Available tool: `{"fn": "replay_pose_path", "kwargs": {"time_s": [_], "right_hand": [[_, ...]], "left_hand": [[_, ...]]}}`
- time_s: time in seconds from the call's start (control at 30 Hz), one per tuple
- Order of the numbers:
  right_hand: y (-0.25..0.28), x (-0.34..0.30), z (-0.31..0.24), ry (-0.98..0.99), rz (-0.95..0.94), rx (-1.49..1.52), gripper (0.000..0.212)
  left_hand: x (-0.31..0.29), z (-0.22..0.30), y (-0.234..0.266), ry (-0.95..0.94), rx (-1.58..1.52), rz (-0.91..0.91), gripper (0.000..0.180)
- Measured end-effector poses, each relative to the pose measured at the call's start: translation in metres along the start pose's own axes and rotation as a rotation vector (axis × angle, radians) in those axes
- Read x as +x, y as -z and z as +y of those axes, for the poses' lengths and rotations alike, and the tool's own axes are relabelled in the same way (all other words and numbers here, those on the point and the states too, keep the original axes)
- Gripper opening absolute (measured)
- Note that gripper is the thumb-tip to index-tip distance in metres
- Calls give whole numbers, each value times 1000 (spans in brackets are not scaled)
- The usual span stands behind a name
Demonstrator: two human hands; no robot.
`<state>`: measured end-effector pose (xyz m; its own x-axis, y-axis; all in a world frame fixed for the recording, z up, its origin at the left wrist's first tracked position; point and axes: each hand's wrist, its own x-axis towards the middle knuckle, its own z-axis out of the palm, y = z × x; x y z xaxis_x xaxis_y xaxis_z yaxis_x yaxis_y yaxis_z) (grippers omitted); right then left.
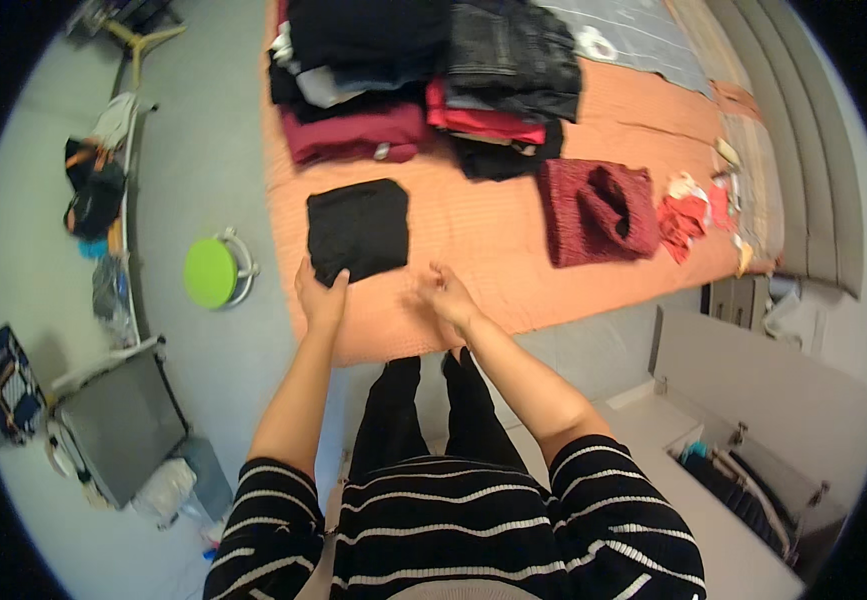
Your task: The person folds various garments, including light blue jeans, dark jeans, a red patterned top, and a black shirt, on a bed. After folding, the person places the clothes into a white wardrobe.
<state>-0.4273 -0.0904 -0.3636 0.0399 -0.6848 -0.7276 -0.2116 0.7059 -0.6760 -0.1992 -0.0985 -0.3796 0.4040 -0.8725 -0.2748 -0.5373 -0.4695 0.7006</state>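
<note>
A folded black garment (358, 228) lies in a flat square near the front left of the bed. My left hand (319, 292) is at its near left corner, the thumb at the near edge and the fingers along the left side, with cloth between them. Just right of the garment, my right hand (442, 299) hangs over the bedspread, fingers apart and smeared by motion, holding nothing. A folded dark red knit garment (598, 212) rests farther right, apart from both hands.
Beyond the black garment stand piles of folded clothes, with maroon cloth (358, 135) and dark grey jeans (513, 60) among them. Small red cloth pieces (683, 222) lie by the headboard (813, 130). Left of the bed (493, 290) is a green stool (211, 273); an open storage compartment (743, 490) is at right.
</note>
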Motion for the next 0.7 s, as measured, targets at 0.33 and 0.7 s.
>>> {"fn": "replay_pose_path", "kwargs": {"time_s": [0.33, 0.7], "right_hand": [[191, -159, 68, -235, 262, 239, 48], [397, -206, 131, -22, 251, 472, 37]], "left_hand": [[-106, 17, -40, -99, 19, -261, 75], [-156, 186, -127, -218, -123, -173, 65]]}}
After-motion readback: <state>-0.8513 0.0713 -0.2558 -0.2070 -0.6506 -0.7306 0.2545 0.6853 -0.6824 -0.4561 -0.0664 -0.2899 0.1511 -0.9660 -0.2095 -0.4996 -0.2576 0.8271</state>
